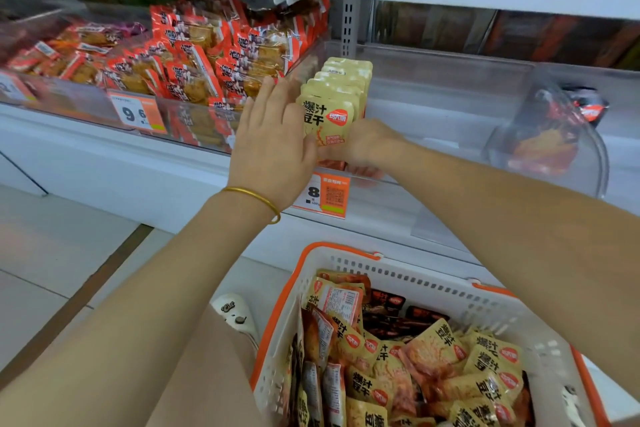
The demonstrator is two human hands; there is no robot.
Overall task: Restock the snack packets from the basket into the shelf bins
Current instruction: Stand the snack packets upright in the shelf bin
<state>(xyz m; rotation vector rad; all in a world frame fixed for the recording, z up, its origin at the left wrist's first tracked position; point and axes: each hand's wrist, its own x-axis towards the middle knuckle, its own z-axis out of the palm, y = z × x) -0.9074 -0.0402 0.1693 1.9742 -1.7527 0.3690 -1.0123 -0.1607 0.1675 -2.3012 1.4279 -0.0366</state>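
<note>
At bin (433, 87) | left hand (273, 146) presses, right hand (367, 146) grips packets (332, 104) (爆汁豆干) | tag (320, 196) 8

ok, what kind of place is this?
Most likely a shop's snack aisle: clear plastic shelf bins of orange snack packets, orange-and-white price tags on their fronts, a white-and-orange plastic basket of yellow packets.

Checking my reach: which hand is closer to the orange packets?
Left. The left hand sits between the orange packets and the yellow packets; the right hand is on their far side.
</note>
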